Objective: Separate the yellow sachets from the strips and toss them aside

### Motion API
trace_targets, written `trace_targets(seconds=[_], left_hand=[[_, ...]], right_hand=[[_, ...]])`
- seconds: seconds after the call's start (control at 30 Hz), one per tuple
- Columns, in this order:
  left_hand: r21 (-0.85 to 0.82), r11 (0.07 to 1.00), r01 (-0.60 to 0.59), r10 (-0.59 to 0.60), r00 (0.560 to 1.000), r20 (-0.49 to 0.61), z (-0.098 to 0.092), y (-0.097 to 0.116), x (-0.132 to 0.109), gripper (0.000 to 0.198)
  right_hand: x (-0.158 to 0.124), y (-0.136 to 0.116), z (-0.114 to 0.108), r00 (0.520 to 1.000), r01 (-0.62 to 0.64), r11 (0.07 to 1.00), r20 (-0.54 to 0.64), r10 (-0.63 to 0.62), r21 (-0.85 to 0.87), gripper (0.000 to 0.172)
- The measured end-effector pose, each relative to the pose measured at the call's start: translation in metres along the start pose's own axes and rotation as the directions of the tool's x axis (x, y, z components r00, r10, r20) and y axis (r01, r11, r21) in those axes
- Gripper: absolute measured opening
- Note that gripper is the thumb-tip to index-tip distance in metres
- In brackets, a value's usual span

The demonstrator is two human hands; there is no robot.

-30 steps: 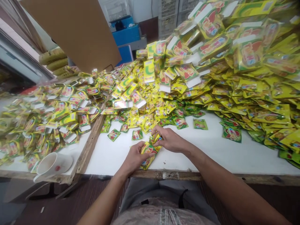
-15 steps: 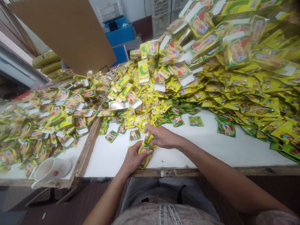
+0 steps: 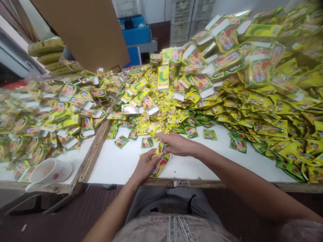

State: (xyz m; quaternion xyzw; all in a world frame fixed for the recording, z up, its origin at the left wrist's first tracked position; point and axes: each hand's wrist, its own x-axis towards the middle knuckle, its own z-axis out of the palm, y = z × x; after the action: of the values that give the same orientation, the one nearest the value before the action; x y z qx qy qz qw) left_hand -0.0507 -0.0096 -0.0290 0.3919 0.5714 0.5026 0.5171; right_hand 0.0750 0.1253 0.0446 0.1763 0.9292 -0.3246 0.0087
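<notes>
My left hand (image 3: 145, 167) grips a small stack of yellow-green sachets (image 3: 161, 163) near the front edge of the white table (image 3: 207, 161). My right hand (image 3: 176, 144) lies just above it, fingers curled over a yellow sachet (image 3: 161, 147) at the top of that stack. Loose green sachets (image 3: 147, 142) lie on the table just beyond my hands. A huge heap of yellow sachets and packs (image 3: 252, 84) rises behind and to the right.
A second table on the left carries more carded packs (image 3: 50, 117) and a white cup on a saucer (image 3: 46, 171) near its front edge. A wooden strip (image 3: 97, 149) separates the tables. A brown cardboard sheet (image 3: 83, 30) and blue crates (image 3: 137, 35) stand behind.
My hands stayed together on the sachet stack, shifting slightly. The camera view moved a little; the piles have not changed.
</notes>
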Motion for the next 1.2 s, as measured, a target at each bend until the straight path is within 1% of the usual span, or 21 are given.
trace_targets(seconds=[0.1, 0.2, 0.27, 0.33, 0.37, 0.43, 0.5, 0.57, 0.63, 0.77, 0.87, 1.0, 1.1, 1.2], left_hand=[[-0.087, 0.996, 0.0, 0.002, 1.0, 0.018, -0.001, -0.001, 0.0, 0.042], [-0.114, 0.993, 0.008, -0.007, 1.0, 0.011, -0.003, -0.003, 0.0, 0.045], [-0.109, 0.994, 0.017, -0.017, 1.0, -0.001, -0.004, -0.004, 0.0, 0.045], [-0.116, 0.993, 0.018, -0.017, 1.0, 0.009, -0.005, -0.005, 0.0, 0.044], [-0.123, 0.992, 0.015, -0.013, 1.0, 0.016, -0.005, -0.006, 0.0, 0.042], [-0.133, 0.991, 0.006, -0.003, 1.0, 0.02, -0.005, -0.006, -0.001, 0.041], [-0.127, 0.992, -0.006, 0.006, 1.0, -0.002, -0.006, -0.005, -0.002, 0.041], [-0.114, 0.993, -0.021, 0.017, 0.999, -0.034, -0.006, -0.003, -0.003, 0.041], [-0.094, 0.995, -0.036, 0.031, 0.998, -0.048, -0.007, -0.002, -0.005, 0.041], [-0.03, 0.998, -0.051, 0.051, 0.999, -0.009, -0.008, -0.003, -0.007, 0.037], [0.006, 0.999, -0.04, 0.04, 0.999, -0.006, -0.009, -0.006, -0.006, 0.035], [0.044, 0.999, -0.014, 0.016, 0.999, -0.034, -0.01, -0.008, -0.004, 0.036], [0.02, 1.0, -0.007, 0.008, 0.999, -0.051, -0.01, -0.007, -0.005, 0.036], [-0.012, 1.0, 0.0, -0.001, 0.999, -0.043, -0.009, -0.006, -0.005, 0.036]], right_hand=[[0.0, 0.005, 0.003, 0.996, -0.051, 0.998, -0.078, 0.053, 0.038, 0.058], [-0.001, 0.004, 0.013, 0.987, -0.115, 0.993, -0.114, 0.113, -0.008, 0.053], [-0.003, 0.001, 0.019, 0.985, -0.121, 0.993, -0.12, 0.121, 0.004, 0.05], [-0.006, -0.001, 0.022, 0.982, -0.104, 0.991, -0.151, 0.115, 0.078, 0.047], [-0.007, -0.001, 0.022, 0.978, -0.086, 0.988, -0.177, 0.108, 0.131, 0.042], [-0.008, 0.0, 0.021, 0.967, -0.041, 0.976, -0.237, 0.093, 0.215, 0.027], [-0.008, 0.0, 0.02, 0.954, -0.023, 0.975, -0.287, 0.087, 0.22, 0.011], [-0.007, -0.001, 0.022, 0.948, -0.03, 0.981, -0.305, 0.089, 0.193, 0.005], [-0.007, -0.002, 0.024, 0.95, -0.031, 0.975, -0.296, 0.096, 0.219, 0.005], [-0.009, -0.004, 0.029, 0.946, -0.007, 0.952, -0.305, 0.105, 0.306, 0.008], [-0.008, -0.001, 0.033, 0.932, -0.003, 0.964, -0.349, 0.098, 0.264, 0.007], [-0.002, 0.001, 0.036, 0.913, -0.017, 0.986, -0.4, 0.082, 0.164, 0.013], [0.0, -0.003, 0.034, 0.931, -0.007, 0.984, -0.358, 0.071, 0.177, 0.013], [-0.002, -0.007, 0.03, 0.958, -0.015, 0.959, -0.269, 0.095, 0.284, 0.014]])
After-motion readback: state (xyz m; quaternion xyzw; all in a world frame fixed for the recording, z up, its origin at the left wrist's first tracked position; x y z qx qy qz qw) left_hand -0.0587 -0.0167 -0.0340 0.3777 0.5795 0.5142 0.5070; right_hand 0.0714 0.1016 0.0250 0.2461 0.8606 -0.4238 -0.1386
